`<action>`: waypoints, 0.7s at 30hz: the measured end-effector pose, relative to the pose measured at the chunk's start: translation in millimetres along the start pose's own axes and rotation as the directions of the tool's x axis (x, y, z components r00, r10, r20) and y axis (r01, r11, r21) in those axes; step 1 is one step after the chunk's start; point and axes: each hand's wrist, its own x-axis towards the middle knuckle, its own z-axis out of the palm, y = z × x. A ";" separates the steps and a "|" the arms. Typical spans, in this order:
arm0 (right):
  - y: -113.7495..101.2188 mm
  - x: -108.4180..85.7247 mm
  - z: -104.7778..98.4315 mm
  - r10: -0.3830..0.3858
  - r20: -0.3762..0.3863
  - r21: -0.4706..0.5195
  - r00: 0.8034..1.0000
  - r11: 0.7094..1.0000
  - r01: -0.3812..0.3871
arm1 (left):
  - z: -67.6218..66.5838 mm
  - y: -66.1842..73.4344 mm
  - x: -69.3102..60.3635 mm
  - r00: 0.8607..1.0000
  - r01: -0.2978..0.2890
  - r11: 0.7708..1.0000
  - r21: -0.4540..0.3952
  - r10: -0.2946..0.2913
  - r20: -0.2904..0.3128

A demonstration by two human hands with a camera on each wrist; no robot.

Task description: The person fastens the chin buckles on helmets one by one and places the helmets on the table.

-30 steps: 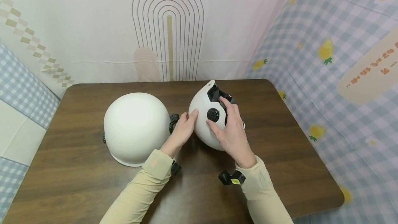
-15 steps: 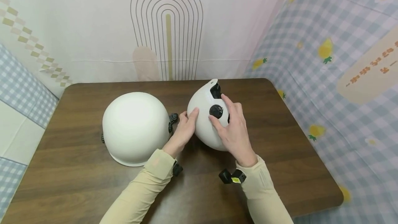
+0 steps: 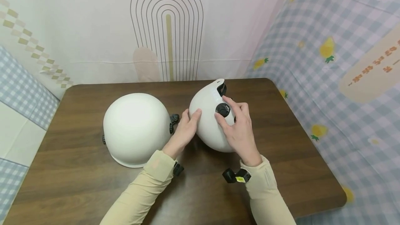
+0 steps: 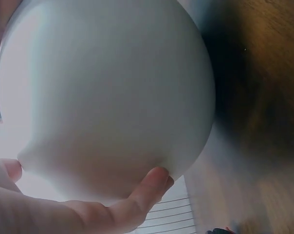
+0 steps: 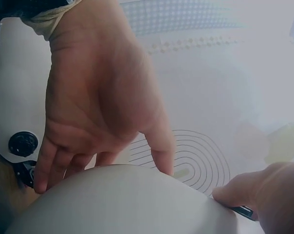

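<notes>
In the head view, a white helmet sits tipped on its side, its opening turned away to the right. A round black knob shows on its side. My left hand holds the crown, thumb and fingers spread around the shell; the left wrist view shows its fingertips pressing the smooth helmet. My right hand grips the rim side, thumb below the knob and index finger beyond it. Its other fingers are mostly hidden. From the right wrist, my left hand appears across the helmet.
A second white helmet stands crown up to the left, close to my left forearm, with black fittings at its side. Both rest on a brown wooden table. A patterned cloth hangs behind; a checked one hangs at right.
The held helmet has turned, so its knob has shifted right and slightly up, and less of its dark inside shows. My right hand moved right with it; my left stayed nearly still.
</notes>
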 end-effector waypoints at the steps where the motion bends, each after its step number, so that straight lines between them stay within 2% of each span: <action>1: -0.1 0.2 -0.6 0.006 0.002 0.003 1.000 1.000 -0.006 | -0.1 0.7 -0.2 1.000 -0.002 1.000 -0.002 0.002 0.000; 8: -2.2 1.9 -0.5 0.064 0.050 -0.027 0.997 0.998 -0.063 | -0.1 3.6 -1.3 1.000 -0.013 1.000 -0.006 0.013 0.002; 12: -3.6 3.0 0.5 0.100 0.075 -0.059 0.992 0.994 -0.096 | -1.4 6.1 -3.9 1.000 0.000 1.000 -0.009 0.000 0.021; 19: -2.9 4.8 0.6 0.121 -0.025 -0.044 0.992 0.992 -0.122 | -4.8 10.6 -7.0 0.999 -0.001 1.000 0.020 0.000 0.035; 21: -2.0 5.5 0.0 0.118 -0.034 -0.034 0.992 0.992 -0.119 | -5.6 12.4 -7.7 0.999 0.000 0.999 0.032 -0.001 0.033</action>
